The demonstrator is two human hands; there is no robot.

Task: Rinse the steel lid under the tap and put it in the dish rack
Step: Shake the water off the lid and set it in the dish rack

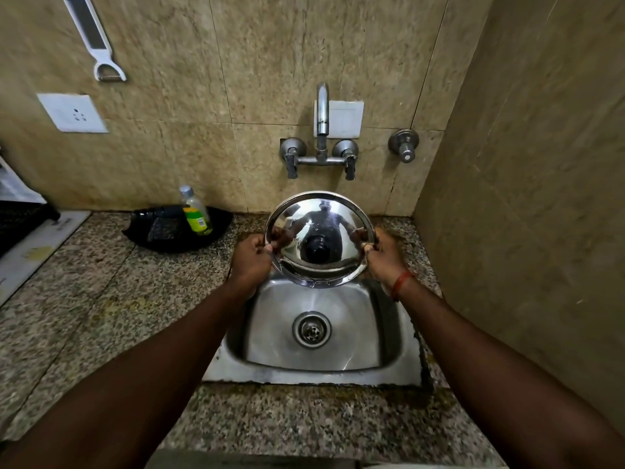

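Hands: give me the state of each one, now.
Left hand: closed on the left rim of the steel lid.
Right hand: closed on the lid's right rim.

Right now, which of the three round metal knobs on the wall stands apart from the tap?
The single knob at the right, mounted alone. The other two knobs join the tap by a crossbar and carry lever handles.

granite counter (101, 316), black tray (176, 231)
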